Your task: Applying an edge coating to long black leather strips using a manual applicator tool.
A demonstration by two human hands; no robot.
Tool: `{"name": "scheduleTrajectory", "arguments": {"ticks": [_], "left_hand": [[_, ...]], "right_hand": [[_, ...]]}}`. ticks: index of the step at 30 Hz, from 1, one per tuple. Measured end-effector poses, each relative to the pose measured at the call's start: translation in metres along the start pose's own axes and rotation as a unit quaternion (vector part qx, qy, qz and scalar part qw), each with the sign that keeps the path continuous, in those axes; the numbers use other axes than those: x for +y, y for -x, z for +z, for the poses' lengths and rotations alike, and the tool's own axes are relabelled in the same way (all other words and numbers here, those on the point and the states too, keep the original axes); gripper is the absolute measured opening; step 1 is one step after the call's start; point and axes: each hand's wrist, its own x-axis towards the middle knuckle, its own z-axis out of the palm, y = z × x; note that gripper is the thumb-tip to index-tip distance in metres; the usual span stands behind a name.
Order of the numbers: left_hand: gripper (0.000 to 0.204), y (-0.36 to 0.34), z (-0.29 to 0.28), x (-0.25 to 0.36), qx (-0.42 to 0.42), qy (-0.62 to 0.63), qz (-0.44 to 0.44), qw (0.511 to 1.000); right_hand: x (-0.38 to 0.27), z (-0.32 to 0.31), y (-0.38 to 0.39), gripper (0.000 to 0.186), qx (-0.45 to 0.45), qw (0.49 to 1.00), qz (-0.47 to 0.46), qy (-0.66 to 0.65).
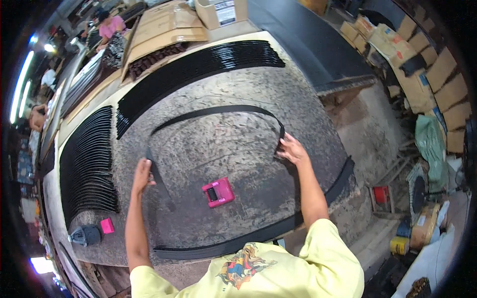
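Note:
A long, flat black strip [223, 109] arches across the worn worktable in front of me. My right hand [293, 150] grips its right end, fingers closed around it. On the other side, my left hand [142, 175] is open beside the strip's left end, its thumb apart from the fingers. The fingertips are close to a blurred dark piece there; whether they touch it I cannot tell. Between my hands, nearer to me, lies a pink block-shaped tool [218, 192] with a black insert. More black strips [228, 243] lie along the table's near edge.
Black strips [198, 69] line the far side, and another stack [89, 164] fills the left. A small pink block [107, 226] and a dark grey object [85, 235] sit at the near left. Cardboard [166, 25] lies beyond. A person in pink [112, 26] is at the far left.

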Motion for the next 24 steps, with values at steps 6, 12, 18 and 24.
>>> {"name": "scheduleTrajectory", "arguments": {"ticks": [6,12,18,24], "left_hand": [[0.033,-0.025,0.016,-0.097,-0.093,0.05,-0.192,0.976],[0.032,-0.029,-0.009,-0.16,0.02,0.062,-0.129,0.989],[0.033,0.009,0.08,-0.073,0.271,-0.2,0.149,0.93],[0.041,-0.075,0.165,-0.03,0.067,-0.279,0.307,0.907]], "right_hand": [[-0.021,-0.026,0.001,0.045,0.065,0.953,0.135,0.262],[-0.049,-0.04,-0.031,0.034,0.101,0.906,0.12,0.393],[-0.04,0.046,-0.022,0.024,0.286,0.511,-0.236,0.776],[0.036,0.104,-0.112,0.045,0.0,0.568,-0.316,0.76]]}}
